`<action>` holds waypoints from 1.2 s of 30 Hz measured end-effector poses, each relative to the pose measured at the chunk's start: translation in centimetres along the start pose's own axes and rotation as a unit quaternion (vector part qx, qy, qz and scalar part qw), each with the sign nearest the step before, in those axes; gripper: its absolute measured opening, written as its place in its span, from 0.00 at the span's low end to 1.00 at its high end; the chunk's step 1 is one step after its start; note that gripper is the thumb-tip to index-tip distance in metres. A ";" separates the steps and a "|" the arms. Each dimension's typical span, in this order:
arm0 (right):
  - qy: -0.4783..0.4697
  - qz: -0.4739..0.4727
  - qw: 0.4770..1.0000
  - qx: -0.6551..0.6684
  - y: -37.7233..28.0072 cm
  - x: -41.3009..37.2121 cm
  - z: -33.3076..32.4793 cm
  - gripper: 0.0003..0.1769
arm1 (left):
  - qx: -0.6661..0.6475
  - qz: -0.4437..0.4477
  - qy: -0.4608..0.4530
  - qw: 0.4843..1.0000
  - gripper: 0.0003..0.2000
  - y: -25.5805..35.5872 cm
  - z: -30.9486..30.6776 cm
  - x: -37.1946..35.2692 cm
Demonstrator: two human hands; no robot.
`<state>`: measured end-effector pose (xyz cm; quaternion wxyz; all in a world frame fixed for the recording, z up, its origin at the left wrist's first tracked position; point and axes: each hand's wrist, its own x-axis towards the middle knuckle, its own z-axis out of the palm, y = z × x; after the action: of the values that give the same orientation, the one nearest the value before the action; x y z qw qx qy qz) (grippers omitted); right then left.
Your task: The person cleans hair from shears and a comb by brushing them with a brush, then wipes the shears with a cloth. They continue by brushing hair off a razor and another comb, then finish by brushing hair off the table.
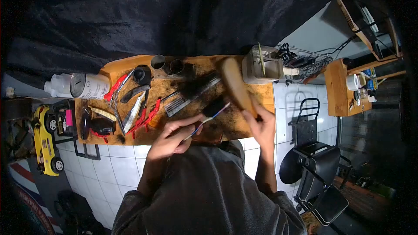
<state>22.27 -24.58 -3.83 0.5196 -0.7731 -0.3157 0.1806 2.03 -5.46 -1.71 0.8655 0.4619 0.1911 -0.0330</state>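
Observation:
My left hand is closed round a thin blue-and-white stick that slants up to the right, its far end pinkish. My right hand grips the lower end of a curved wooden brush, blurred by motion and tilted over the table. The stick's end comes close to the brush's left side. Behind the stick a dark block-like thing shows near my left fingertips. A large comb lies farther up on the wooden table, with dark hair about it.
At the left lie a hair dryer, red clips, razors and a white can. Metal cups stand at the back. A clear bin sits at the right corner. A black barber chair stands right.

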 end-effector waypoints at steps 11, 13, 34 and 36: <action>-0.115 -0.074 0.989 0.048 -2.2 -2.4 0.0 0.26 | 0.320 0.081 0.082 0.941 0.15 -1.3 1.8 1.5; -0.131 -0.028 0.990 0.035 -3.2 -1.9 0.5 0.28 | 0.370 0.090 0.074 0.922 0.13 -1.1 2.0 1.4; -0.042 0.069 0.976 0.201 -1.7 -2.0 -1.5 0.26 | 0.237 0.150 0.083 0.956 0.19 -1.6 1.4 1.3; -0.073 0.078 0.954 0.279 -1.7 -2.4 -1.5 0.27 | 0.201 0.138 0.081 0.966 0.19 -1.7 1.4 1.4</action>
<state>20.87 -26.76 -1.80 0.6745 -0.6045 -0.2282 0.3571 3.32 -7.44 -2.85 0.7328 0.6492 0.1845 0.0869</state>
